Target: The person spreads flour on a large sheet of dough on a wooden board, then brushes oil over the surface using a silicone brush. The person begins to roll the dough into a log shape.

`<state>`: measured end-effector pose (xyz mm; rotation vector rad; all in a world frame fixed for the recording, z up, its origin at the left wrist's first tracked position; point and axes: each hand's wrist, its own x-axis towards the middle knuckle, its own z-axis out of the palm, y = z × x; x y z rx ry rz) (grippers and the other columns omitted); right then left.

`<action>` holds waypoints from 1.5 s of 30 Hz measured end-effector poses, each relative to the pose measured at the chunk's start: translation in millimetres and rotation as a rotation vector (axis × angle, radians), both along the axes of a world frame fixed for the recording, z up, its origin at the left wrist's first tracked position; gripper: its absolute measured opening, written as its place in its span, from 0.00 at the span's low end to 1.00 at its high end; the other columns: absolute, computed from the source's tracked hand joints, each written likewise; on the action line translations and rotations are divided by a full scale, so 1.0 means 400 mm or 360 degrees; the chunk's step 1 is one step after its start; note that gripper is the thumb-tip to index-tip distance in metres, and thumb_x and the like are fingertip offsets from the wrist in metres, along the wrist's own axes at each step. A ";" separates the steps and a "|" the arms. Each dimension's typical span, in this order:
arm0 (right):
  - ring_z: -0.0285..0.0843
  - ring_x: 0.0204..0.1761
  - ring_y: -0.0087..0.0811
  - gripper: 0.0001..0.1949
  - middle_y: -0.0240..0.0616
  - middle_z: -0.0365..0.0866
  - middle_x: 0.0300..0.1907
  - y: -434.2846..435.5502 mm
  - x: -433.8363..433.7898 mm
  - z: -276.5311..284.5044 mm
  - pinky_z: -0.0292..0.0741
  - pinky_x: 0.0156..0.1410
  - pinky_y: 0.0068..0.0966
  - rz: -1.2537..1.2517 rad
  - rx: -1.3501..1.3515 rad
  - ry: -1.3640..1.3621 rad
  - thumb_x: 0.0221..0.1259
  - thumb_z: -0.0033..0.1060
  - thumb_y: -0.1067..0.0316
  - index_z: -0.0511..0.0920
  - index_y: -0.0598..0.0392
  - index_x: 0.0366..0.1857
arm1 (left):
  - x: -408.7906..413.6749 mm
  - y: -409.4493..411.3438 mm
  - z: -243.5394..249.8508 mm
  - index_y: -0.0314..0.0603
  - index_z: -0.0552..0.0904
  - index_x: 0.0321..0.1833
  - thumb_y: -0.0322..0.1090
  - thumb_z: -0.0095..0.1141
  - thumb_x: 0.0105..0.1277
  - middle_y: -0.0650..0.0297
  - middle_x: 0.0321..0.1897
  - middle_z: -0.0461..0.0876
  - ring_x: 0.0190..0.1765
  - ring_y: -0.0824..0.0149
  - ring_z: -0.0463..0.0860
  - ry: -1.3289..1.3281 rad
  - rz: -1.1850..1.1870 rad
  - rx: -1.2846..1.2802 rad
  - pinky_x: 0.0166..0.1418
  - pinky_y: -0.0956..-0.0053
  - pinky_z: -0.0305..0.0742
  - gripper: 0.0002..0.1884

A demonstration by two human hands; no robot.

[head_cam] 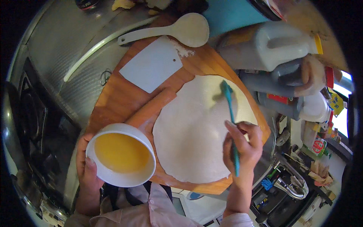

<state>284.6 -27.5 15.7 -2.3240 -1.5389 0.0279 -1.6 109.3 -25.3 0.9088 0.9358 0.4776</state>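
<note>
My left hand [90,170] grips a white bowl [122,178] of yellow liquid, tilted towards me. In my right hand [245,144] is a teal pastry brush [230,105], its head on the upper right of a large rolled-out dough sheet [187,133]. A glossy yellowish coating shows on the dough around the brush head. The dough lies on a wooden board [113,93]. A wooden rolling pin [153,107] rests between the bowl and the dough, its near end hidden by the bowl. Above it lie a white rectangular scraper [153,63] and a white ladle-like scoop [192,29].
Large plastic jugs [272,45] and bottles [283,76] stand close to the board's right edge. A sink faucet [292,190] is at lower right. On the left are a black stove [37,113] and a metal counter [79,37]. Some flour [185,52] lies beside the scraper.
</note>
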 end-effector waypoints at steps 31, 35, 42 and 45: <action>0.74 0.32 0.32 0.16 0.35 0.73 0.32 -0.062 -0.101 0.065 0.73 0.35 0.24 0.0940 -0.0353 0.0720 0.33 0.65 0.71 0.82 0.50 0.34 | -0.066 -0.093 0.032 0.28 0.60 0.57 0.50 0.49 0.62 0.54 0.49 0.70 0.52 0.67 0.72 -0.0036 0.0349 0.0114 0.56 0.73 0.66 0.31; 0.73 0.33 0.31 0.12 0.36 0.74 0.30 -0.037 -0.034 0.024 0.71 0.36 0.25 0.0316 -0.0069 0.1504 0.39 0.54 0.77 0.83 0.54 0.32 | -0.072 -0.102 0.039 0.28 0.61 0.57 0.51 0.50 0.62 0.54 0.50 0.70 0.52 0.67 0.71 -0.0039 0.0344 0.0121 0.56 0.73 0.65 0.32; 0.69 0.31 0.27 0.12 0.40 0.74 0.31 -0.016 0.100 -0.021 0.65 0.36 0.19 -0.0535 0.0559 0.1567 0.45 0.49 0.75 0.78 0.67 0.34 | -0.098 -0.120 0.022 0.29 0.58 0.60 0.53 0.42 0.64 0.50 0.53 0.67 0.55 0.62 0.70 -0.0011 0.0272 0.0223 0.58 0.69 0.65 0.33; 0.72 0.31 0.27 0.12 0.43 0.76 0.35 -0.032 0.097 -0.007 0.68 0.38 0.20 -0.0594 0.0740 0.1794 0.46 0.49 0.76 0.78 0.69 0.35 | -0.108 -0.119 0.013 0.29 0.56 0.62 0.54 0.38 0.66 0.48 0.56 0.66 0.58 0.59 0.70 -0.0011 0.0201 0.0269 0.60 0.66 0.65 0.33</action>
